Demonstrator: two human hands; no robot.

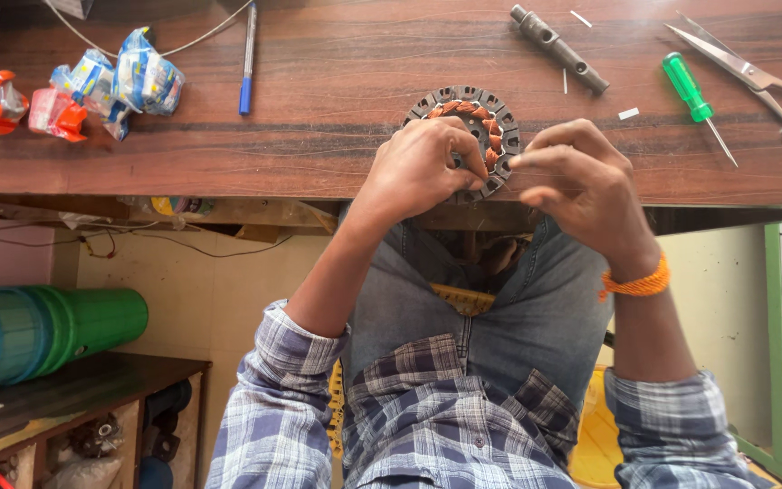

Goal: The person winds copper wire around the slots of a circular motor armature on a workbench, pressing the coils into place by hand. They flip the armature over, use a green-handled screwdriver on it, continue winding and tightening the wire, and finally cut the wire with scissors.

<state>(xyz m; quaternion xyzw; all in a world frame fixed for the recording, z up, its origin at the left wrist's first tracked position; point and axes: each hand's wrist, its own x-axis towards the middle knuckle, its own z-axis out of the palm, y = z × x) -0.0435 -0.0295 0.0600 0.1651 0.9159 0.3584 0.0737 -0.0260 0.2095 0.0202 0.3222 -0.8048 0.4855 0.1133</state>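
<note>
A round grey slotted metal stator (474,116) with copper-orange wire coils wound along its rim lies at the near edge of the wooden bench (319,109). My left hand (425,167) grips its near left side, fingers curled over the ring. My right hand (581,181) pinches at the stator's right edge with thumb and forefinger, seemingly on a thin wire that is too fine to make out. An orange thread band circles my right wrist.
On the bench lie a green-handled screwdriver (691,94), scissors (758,77), a grey metal shaft (558,47), a blue pen (247,59) and several small plastic packets (92,86). Green and yellow cylinders (38,330) rest on a low shelf at the left.
</note>
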